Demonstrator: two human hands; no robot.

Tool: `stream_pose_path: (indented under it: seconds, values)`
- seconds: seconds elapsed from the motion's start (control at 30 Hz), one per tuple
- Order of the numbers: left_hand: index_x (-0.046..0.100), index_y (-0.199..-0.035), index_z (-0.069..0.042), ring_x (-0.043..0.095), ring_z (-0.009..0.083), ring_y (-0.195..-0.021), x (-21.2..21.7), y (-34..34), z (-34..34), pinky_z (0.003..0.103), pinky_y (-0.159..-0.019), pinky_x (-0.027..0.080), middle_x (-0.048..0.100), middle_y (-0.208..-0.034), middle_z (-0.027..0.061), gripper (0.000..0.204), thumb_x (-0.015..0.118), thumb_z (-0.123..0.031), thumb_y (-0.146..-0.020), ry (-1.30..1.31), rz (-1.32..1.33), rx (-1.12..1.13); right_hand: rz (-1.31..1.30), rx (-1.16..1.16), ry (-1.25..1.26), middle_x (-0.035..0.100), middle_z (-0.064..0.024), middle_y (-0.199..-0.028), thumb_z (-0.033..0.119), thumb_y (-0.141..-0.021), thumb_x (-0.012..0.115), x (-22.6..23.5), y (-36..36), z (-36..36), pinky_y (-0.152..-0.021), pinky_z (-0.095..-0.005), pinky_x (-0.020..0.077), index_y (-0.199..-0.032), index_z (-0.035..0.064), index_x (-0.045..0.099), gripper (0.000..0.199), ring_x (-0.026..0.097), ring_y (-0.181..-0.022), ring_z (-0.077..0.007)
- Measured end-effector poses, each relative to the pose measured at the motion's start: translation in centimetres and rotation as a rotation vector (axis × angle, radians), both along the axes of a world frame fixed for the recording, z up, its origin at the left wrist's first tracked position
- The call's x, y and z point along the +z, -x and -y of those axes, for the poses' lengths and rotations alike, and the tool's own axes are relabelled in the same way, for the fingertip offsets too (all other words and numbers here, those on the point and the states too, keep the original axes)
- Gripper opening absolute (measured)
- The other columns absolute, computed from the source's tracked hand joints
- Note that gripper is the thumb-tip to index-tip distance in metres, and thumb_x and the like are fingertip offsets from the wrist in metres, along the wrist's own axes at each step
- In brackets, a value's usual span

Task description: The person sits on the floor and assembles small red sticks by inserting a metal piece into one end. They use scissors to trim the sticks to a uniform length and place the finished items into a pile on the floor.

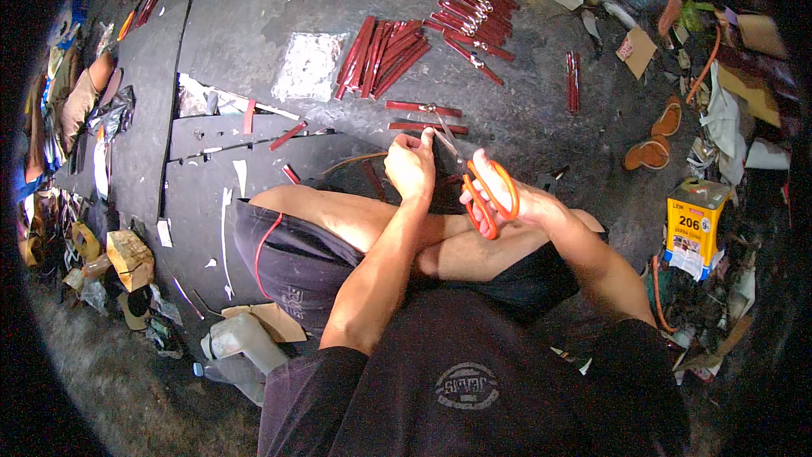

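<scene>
Head view: the person sits cross-legged on a dark floor (550, 131), hands working out in front of the knees.
Strip: a thin dark red strip (420, 130) is held just above the floor's middle, and the scissor tips meet it there; its full length is hard to make out.
Scissors: orange-handled scissors (484, 191), blades angled up and left toward the strip.
Right hand: the right hand (499, 199) has its fingers through the orange loops, closed round them; whether the blades are parted I cannot tell.
Left hand: the left hand (410, 165) is curled tight, pinching the strip at its top.
Doing it well: hold the strip taut and close to the blades, thumb clear of the cut line, I'd say.
Nearby: two cut red strips (423, 117) lie just beyond; a fanned pile of red strips (381, 55) and a second pile (474, 13) sit toward the far edge.
Right edge: a yellow tin (695, 224) stands amid scraps.
</scene>
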State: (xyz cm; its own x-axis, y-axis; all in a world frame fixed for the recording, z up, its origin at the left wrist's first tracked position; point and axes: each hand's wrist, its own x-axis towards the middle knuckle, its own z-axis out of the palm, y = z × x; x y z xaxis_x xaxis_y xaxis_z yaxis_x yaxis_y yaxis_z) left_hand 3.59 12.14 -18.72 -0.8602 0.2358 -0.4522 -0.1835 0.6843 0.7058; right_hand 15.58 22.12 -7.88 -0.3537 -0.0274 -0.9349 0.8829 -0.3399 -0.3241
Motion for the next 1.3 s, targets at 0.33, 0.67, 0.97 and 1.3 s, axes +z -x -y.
stream_pose_path:
  seconds: [0.33,0.67,0.97,1.3]
  values:
    - [0.066,-0.075,-0.003,0.068,0.0371,-0.071,0.0,0.4,-0.4,0.043,-0.071,0.052,0.068,-0.073,0.0207,0.041,0.076,-0.042,-0.080,0.014,-0.020,0.007,-0.081,-0.008,-0.042,0.057,-0.0071,-0.069,0.081,-0.087,0.023,-0.9,-0.7,0.1,-0.053,-0.0321,0.0496,-0.098,0.0017,0.055,0.086,0.059,-0.055,-0.0192]
    - [0.066,-0.075,-0.003,0.068,0.0371,-0.072,-0.1,0.5,-0.4,0.044,-0.072,0.052,0.068,-0.075,0.0208,0.041,0.076,-0.042,-0.080,0.036,-0.018,-0.001,-0.066,0.044,-0.037,0.058,-0.0051,-0.070,0.087,-0.081,0.023,-0.4,-0.5,-1.1,-0.055,-0.0329,0.0495,-0.097,0.0021,0.059,0.094,0.059,-0.058,-0.0178]
    - [0.067,-0.092,-0.001,0.067,0.0300,-0.069,-0.4,-1.0,1.0,0.044,-0.069,0.052,0.068,-0.072,0.0161,0.040,0.053,-0.038,-0.096,-0.184,0.120,-0.115,0.100,0.086,0.236,0.058,-0.0137,-0.076,0.102,-0.060,0.014,0.6,2.8,-6.1,-0.067,-0.0459,0.0551,-0.103,-0.0074,0.057,0.125,0.064,-0.067,-0.0299]
    - [0.051,-0.117,-0.004,0.053,0.0139,-0.074,5.3,-4.6,-0.8,0.032,-0.073,0.050,0.058,-0.095,0.0049,0.026,0.043,-0.024,-0.104,-1.145,1.331,0.393,0.156,0.177,0.405,0.059,-0.0159,-0.083,0.104,-0.053,0.008,2.1,7.0,-8.1,-0.079,-0.0477,0.0511,-0.100,-0.0077,0.055,0.130,0.063,-0.077,-0.0307]
